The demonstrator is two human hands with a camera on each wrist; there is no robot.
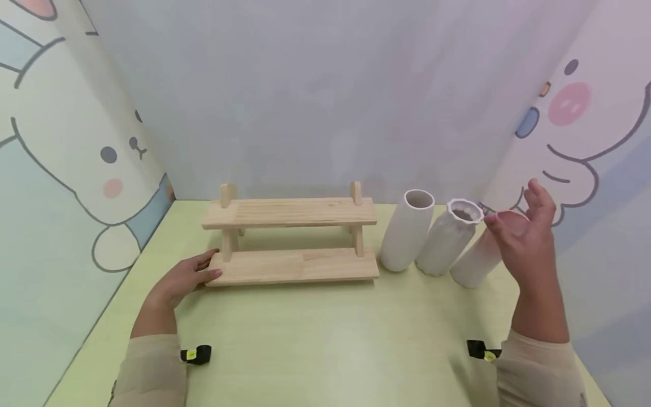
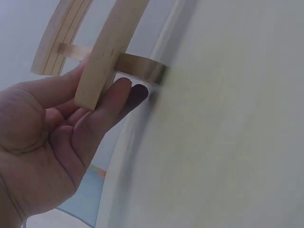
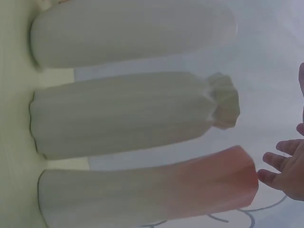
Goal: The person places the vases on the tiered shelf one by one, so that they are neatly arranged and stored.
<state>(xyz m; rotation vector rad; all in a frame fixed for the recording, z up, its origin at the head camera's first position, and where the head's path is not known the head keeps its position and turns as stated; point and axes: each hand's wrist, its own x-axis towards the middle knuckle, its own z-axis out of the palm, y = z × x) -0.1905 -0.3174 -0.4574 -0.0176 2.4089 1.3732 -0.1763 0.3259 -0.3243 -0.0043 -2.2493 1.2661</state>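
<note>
My left hand (image 1: pixel 179 280) grips the left end of the lower board of a two-tier wooden shelf stand (image 1: pixel 297 265), thumb on top. Close up in the left wrist view, the board (image 2: pixel 105 61) sits between thumb and fingers. Over at the right, my right hand (image 1: pixel 533 243) is raised with fingers spread, right at the rim of a pink-and-white vase (image 3: pixel 213 183). Part of that vase's rim is hidden behind the hand in the head view. Beside it stand a white vase with a ruffled neck (image 1: pixel 441 249) and a smooth white vase (image 1: pixel 404 240).
The shelf stand and vases stand on a pale yellow-green table (image 1: pixel 325 339). A grey backdrop (image 1: pixel 315 102) rises behind them. Cartoon-printed panels flank the table, a left panel (image 1: pixel 56 186) and a right panel (image 1: pixel 610 226).
</note>
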